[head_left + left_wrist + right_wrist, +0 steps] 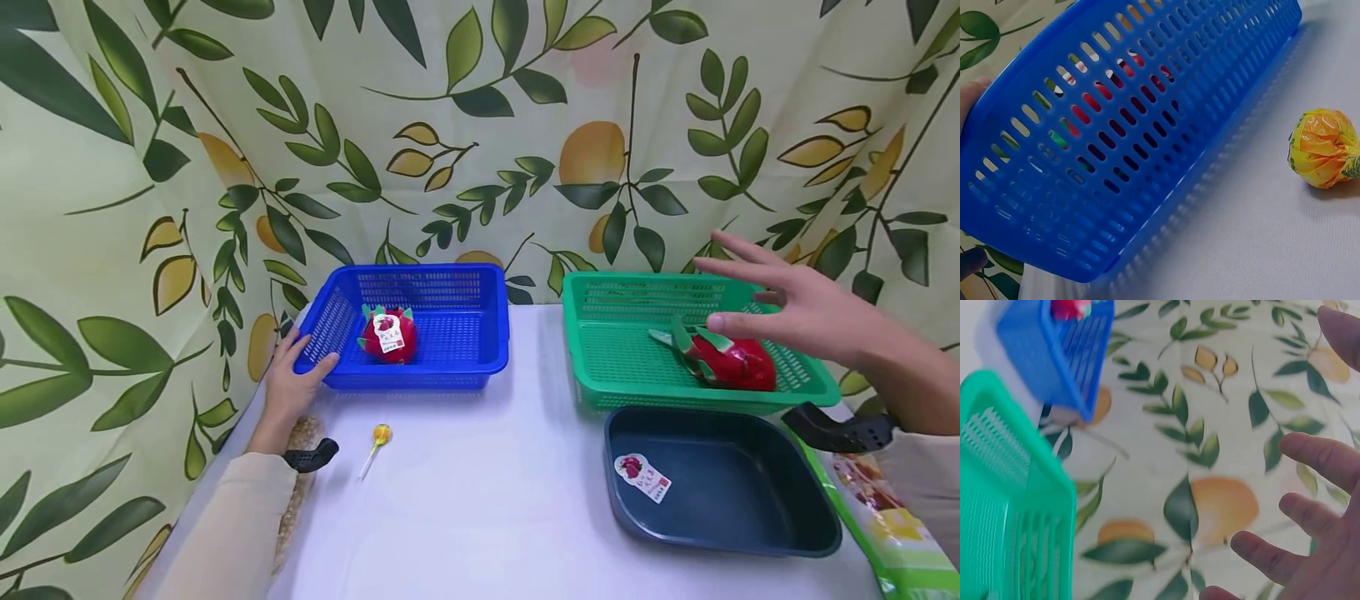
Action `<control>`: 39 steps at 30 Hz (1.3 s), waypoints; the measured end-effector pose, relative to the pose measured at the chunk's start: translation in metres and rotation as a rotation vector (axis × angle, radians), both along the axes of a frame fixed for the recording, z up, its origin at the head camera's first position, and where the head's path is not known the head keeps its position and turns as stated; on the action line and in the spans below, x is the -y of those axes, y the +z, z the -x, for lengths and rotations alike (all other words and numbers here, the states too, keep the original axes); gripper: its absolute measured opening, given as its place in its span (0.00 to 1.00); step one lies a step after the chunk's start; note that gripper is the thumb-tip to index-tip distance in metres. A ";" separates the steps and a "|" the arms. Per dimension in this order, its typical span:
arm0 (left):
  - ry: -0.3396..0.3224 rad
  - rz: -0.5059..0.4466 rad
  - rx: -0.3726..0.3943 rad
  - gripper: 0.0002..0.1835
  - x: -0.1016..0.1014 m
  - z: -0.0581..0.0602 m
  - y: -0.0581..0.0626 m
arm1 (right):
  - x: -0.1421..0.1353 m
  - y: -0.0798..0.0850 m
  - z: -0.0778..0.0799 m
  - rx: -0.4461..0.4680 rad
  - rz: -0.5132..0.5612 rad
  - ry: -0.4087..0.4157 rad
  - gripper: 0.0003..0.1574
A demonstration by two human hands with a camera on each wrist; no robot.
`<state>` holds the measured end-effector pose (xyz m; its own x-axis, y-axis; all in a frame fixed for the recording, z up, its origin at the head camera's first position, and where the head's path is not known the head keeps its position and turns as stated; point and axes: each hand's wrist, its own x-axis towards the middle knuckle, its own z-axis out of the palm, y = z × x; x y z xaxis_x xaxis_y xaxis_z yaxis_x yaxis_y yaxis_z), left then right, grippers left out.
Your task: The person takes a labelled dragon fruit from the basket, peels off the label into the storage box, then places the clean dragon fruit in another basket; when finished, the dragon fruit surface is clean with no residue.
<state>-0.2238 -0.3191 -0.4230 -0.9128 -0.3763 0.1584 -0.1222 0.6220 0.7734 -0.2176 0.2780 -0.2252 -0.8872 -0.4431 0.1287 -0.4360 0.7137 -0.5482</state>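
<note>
1. Clock directions follow the head view, twelve being the person's far side. The left grip (pixel 291 387) is a bare hand holding the blue basket (pixel 420 379) at its eight o'clock corner, thumb at the near rim and fingers along the nine o'clock side.
2. The right grip (pixel 806 312), the other bare hand, holds nothing; its fingers are spread apart, pointing towards ten o'clock, above the three o'clock half of the green basket (pixel 615 333).
3. Inside the blue basket, a little to nine o'clock of its middle, sits a round red fruit (pixel 407 333) with green leaf tips and a white label (pixel 388 333) facing the head camera.
4. Inside the green basket, towards four o'clock, a long red fruit (pixel 738 365) lies on its side, its green leaves pointing to ten.
5. Towards seven o'clock from the blue basket, a yellow lollipop (pixel 382 435) lies on the white surface (pixel 480 500), stick to seven.
6. At six o'clock from the green basket, close by, stands a dark tray (pixel 735 508) with a paper tag (pixel 642 477) inside at nine.
7. Beside the tray at four o'clock is a green-edged bag (pixel 877 521), partly under the right sleeve (pixel 922 483).
8. A leaf-patterned curtain (pixel 480 217) hangs at twelve.
</note>
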 end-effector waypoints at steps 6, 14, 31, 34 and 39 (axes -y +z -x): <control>0.013 -0.018 -0.018 0.42 -0.005 0.005 -0.007 | 0.062 0.008 0.027 0.041 0.059 0.090 0.43; -0.004 -0.015 -0.017 0.43 -0.001 0.007 -0.015 | 0.149 -0.019 0.072 0.094 0.138 0.100 0.46; -0.005 -0.040 -0.018 0.46 0.008 0.003 -0.007 | 0.307 -0.093 0.152 0.245 0.075 0.318 0.53; 0.008 -0.038 -0.024 0.46 0.006 0.003 -0.008 | 0.321 -0.103 0.163 0.247 0.032 0.353 0.54; -0.009 -0.047 -0.022 0.45 0.007 0.004 -0.007 | 0.344 -0.116 0.173 0.262 -0.015 0.398 0.55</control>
<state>-0.2275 -0.3265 -0.4300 -0.9128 -0.3753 0.1609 -0.0989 0.5856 0.8046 -0.3910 -0.0657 -0.3412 -0.6498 -0.7552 -0.0855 -0.5259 0.5280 -0.6668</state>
